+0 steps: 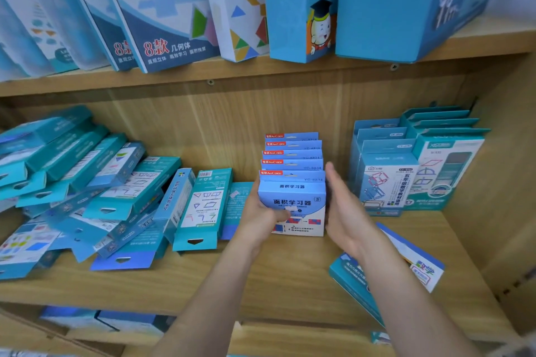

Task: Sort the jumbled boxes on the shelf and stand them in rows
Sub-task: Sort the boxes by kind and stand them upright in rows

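While steadying the front blue box [295,197] between the hands, with the left hand [261,214] curled round its left edge and the right hand [345,211] flat and open at its right side, treat as likely light, stiff card and hold by the side edges.

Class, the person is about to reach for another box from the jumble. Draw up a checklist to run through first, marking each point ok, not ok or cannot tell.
1. Row of light-blue boxes stands upright, one behind another: ok.
2. Left hand grips the front box, thumb on its face: ok.
3. Right hand is free, fingers straight beside the row: ok.
4. Teal pile sorted: not ok, the boxes lie tilted and overlapping.
5. Flat box at the shelf front stood up: not ok.
6. Space left behind the row: cannot tell.
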Demonstrator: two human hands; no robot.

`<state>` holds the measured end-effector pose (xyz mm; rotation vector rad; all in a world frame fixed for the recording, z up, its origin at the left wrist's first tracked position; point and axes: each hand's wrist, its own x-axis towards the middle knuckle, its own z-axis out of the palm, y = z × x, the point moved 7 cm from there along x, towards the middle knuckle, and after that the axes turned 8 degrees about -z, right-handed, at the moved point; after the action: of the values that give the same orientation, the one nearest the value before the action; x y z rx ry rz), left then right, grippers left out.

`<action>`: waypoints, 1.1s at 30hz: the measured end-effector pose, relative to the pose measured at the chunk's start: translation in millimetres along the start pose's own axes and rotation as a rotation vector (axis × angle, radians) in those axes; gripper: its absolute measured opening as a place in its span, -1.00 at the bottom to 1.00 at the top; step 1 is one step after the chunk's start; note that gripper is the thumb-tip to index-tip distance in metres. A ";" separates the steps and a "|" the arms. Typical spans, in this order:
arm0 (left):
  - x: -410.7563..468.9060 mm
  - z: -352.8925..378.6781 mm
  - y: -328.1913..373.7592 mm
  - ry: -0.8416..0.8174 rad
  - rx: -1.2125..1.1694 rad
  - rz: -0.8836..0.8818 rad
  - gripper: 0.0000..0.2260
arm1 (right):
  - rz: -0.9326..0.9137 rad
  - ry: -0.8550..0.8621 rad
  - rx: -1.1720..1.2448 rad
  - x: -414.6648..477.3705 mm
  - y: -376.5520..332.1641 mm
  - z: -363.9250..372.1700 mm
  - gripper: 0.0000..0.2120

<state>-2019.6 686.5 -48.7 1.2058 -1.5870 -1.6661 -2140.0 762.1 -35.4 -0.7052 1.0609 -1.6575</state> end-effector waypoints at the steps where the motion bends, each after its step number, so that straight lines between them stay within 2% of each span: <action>1: -0.3 2.0 0.5 0.000 -0.008 0.004 -0.48 | 0.002 -0.007 0.004 1.4 1.2 -1.0 -0.47; 6: -3.8 2.3 2.3 0.003 -0.036 0.015 -0.53 | 0.017 -0.068 -0.017 3.4 3.3 -1.9 -0.44; 12: -4.1 4.8 -4.1 0.012 -0.037 0.056 -0.52 | -0.002 0.111 -0.185 4.2 4.8 -8.0 -0.67; 14: -1.9 4.0 -7.9 0.008 -0.034 0.060 -0.52 | 0.013 0.127 -0.215 0.1 4.8 -8.9 -0.63; 16: -1.7 1.1 -10.4 0.013 -0.016 0.080 -0.47 | 0.031 0.128 -0.280 -9.8 2.1 -10.8 -0.47; 18: -0.9 -2.7 -13.6 0.026 0.006 0.109 -0.34 | 0.030 0.153 -0.424 -25.7 -3.6 -18.1 -0.30; 21: -2.7 -8.3 -15.8 0.058 0.090 0.140 -0.17 | -0.033 0.194 -0.632 -62.2 -19.9 -35.6 -0.34; 23: -10.6 -13.7 -11.0 0.129 0.148 0.177 -0.13 | -0.050 0.192 -0.793 -84.0 -22.0 -49.9 -0.40; 25: -32.4 -25.9 1.7 0.347 0.274 0.296 -0.21 | -0.051 0.218 -1.027 -99.7 -20.3 -64.0 -0.43; 27: -67.8 -25.5 19.2 0.499 0.368 0.551 -0.41 | -0.042 0.283 -1.320 -108.2 -18.3 -81.9 -0.42; 28: -83.2 -14.7 22.1 0.463 0.393 0.631 -0.52 | -0.024 0.326 -1.452 -112.1 -18.4 -90.6 -0.40; 29: -91.4 1.6 17.1 0.360 0.442 0.659 -0.61 | 0.009 0.371 -1.538 -116.0 -18.2 -99.1 -0.37; 31: -103.0 44.7 -2.9 0.103 0.646 0.601 -0.68 | 0.097 0.414 -1.565 -122.9 -13.9 -112.9 -0.33; 33: -110.9 83.0 -30.3 -0.069 0.855 0.501 -0.41 | 0.137 0.403 -1.490 -127.2 -7.9 -117.0 -0.32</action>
<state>-2035.2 827.0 -59.4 0.9636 -2.5042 -0.7121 -2200.2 919.3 -75.2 -1.1484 2.5778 -0.6322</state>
